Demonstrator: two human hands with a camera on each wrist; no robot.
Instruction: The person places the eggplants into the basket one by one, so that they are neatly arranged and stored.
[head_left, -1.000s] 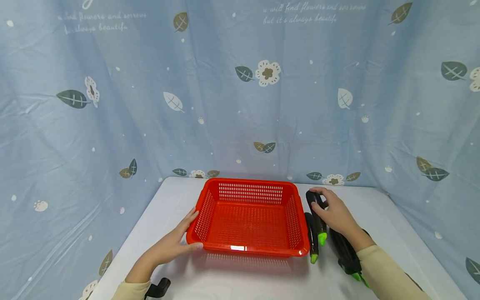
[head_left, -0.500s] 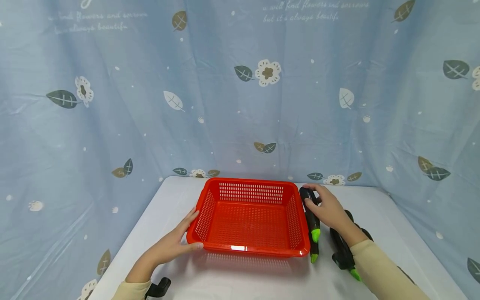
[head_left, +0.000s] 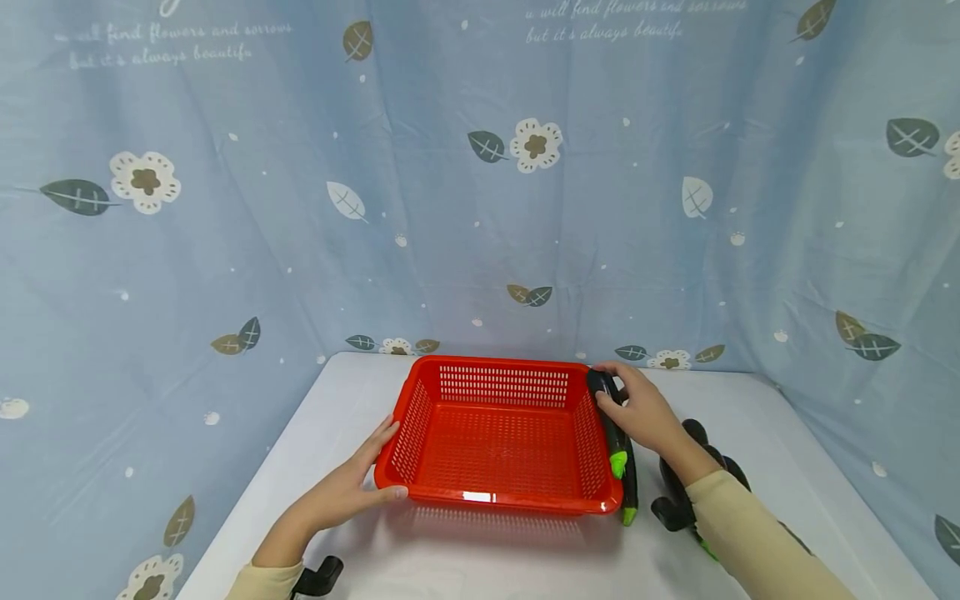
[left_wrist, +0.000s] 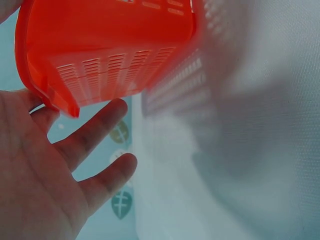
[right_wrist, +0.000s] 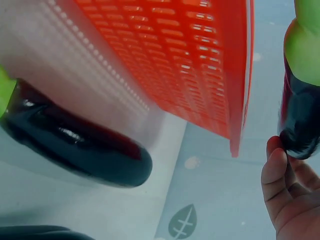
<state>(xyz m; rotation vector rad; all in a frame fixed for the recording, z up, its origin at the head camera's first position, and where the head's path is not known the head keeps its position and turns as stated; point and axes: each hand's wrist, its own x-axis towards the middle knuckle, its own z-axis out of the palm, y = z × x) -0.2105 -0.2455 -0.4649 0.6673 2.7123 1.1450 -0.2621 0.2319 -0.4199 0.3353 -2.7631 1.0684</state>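
In the head view my right hand (head_left: 641, 408) grips a dark eggplant (head_left: 612, 429) by its blunt far end. Its green stem end points toward me, and it hangs over the right rim of a red perforated plastic basket (head_left: 495, 502). In the right wrist view the thumb and fingers pinch that eggplant (right_wrist: 300, 112). My left hand (head_left: 347, 492) rests at the basket's near left corner, thumb along the front rim and fingers along the left side. Spread, fairly straight fingers show in the left wrist view, where the hand (left_wrist: 45, 175) touches the basket's rim (left_wrist: 24, 60).
Another eggplant (head_left: 631, 487) lies on the white table (head_left: 487, 575) just right of the basket. Several more dark eggplants (head_left: 696, 432) lie farther right, partly hidden by my forearm. A blue patterned curtain (head_left: 480, 208) stands behind the table.
My right hand has moved left with the eggplant, from above the one on the table to over the basket's right rim. The left hand and basket have stayed nearly still.
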